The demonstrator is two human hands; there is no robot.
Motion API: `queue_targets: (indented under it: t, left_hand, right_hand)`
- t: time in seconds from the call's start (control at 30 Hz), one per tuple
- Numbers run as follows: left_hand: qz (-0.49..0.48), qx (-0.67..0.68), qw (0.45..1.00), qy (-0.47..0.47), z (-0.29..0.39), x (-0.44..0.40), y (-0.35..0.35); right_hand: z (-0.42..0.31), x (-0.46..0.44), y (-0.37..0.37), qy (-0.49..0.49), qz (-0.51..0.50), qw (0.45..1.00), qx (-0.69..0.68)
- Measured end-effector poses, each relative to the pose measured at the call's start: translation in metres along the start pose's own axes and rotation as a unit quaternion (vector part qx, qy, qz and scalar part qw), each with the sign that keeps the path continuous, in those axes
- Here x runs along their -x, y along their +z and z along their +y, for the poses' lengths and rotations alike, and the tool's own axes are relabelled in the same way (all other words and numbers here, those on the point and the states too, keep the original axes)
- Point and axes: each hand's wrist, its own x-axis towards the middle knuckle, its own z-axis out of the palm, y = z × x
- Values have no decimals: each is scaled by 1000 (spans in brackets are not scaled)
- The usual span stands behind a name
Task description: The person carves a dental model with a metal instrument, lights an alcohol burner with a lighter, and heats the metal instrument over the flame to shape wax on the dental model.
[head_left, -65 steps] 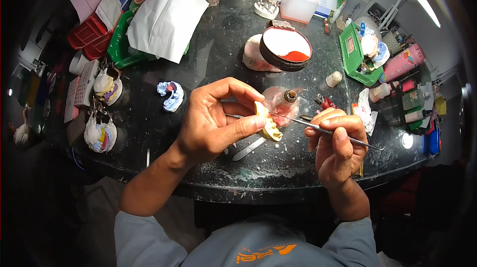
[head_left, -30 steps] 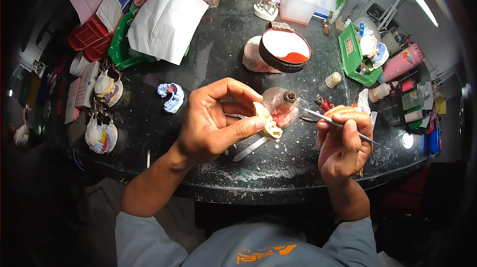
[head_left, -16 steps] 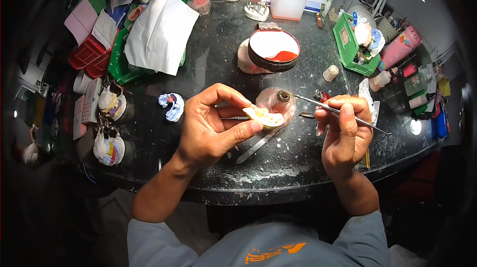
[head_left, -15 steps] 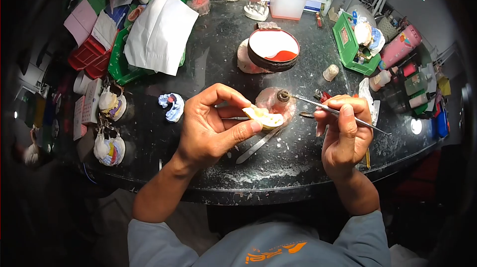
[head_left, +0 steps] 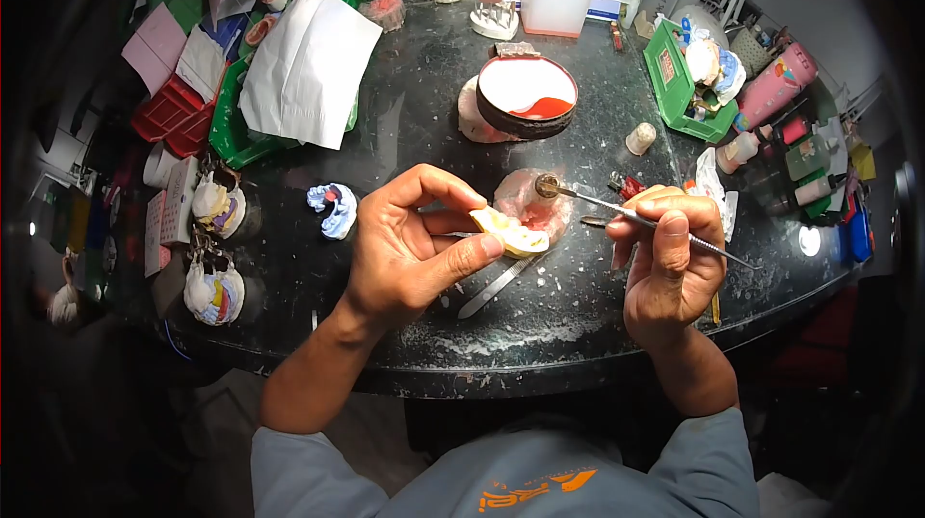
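Between the thumb and fingers of my left hand [head_left: 409, 239] is a small pale yellow dental cast [head_left: 511, 232], held above the bench. My right hand [head_left: 674, 263] grips a thin metal wax carver [head_left: 626, 212] like a pen. The carver's left end is at the dark top of a small burner [head_left: 547, 185]; whether it touches I cannot tell. No flame is visible. The burner has a pinkish, wax-stained base [head_left: 525, 205], partly hidden by the cast. Below the cast lies a flat metal tool [head_left: 493, 289].
A round tin [head_left: 528, 99] with white and red contents stands tilted behind the burner. A blue dental cast [head_left: 333, 210] and mounted models [head_left: 214, 294] are at left. Green bins [head_left: 674, 84] flank the bench. A whitish thimble-shaped piece [head_left: 640, 139] stands at right.
The carver's left end has shifted slightly left, onto the burner top. My left hand keeps the cast in nearly the same place. The whole view has moved slightly.
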Motion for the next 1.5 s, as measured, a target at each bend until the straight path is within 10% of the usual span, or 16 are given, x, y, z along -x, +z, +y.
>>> queue_targets:
  t: [1.27, 1.5]
  left_hand:
    - [-1, -3, 1000, -1, 9, 1, -1]
    - [-27, 6, 999, -46, 6, 1, 1]
  right_hand:
    - [-1, -36, 7, -89, 61, 976, 188]
    - [-5, -18, 7, 18, 7, 999, 27]
